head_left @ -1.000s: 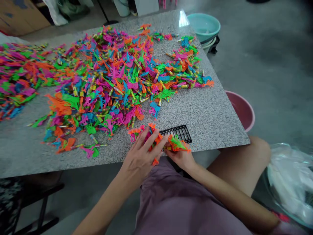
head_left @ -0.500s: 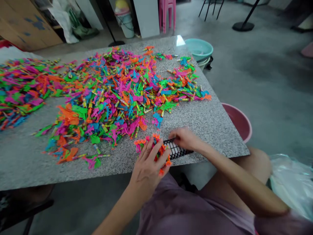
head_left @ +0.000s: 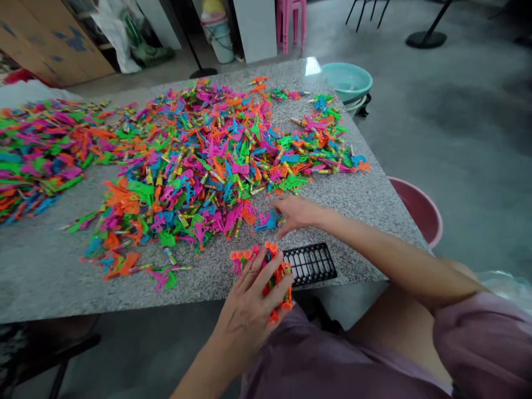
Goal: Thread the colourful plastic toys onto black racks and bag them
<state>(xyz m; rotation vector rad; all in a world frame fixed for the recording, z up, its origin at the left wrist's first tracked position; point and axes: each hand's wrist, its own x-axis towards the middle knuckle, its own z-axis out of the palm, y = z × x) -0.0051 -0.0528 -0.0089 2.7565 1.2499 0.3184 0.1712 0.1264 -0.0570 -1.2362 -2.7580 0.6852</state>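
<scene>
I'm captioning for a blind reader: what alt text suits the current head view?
A person's left hand covers a cluster of bright plastic toys next to the visible part of a black grid, while the right hand is at a blue toy beside a large multicoloured pile on a speckled table.

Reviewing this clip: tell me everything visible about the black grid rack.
The black grid rack looks like plastic: a rectangular frame with thin bars and rows of openings. It appears to lie flat on the speckled table, close to its near edge. Its left end is hidden behind the left hand and orange-tipped pieces; contact there is unclear. The right hand is beyond it, apparently not touching.
</scene>
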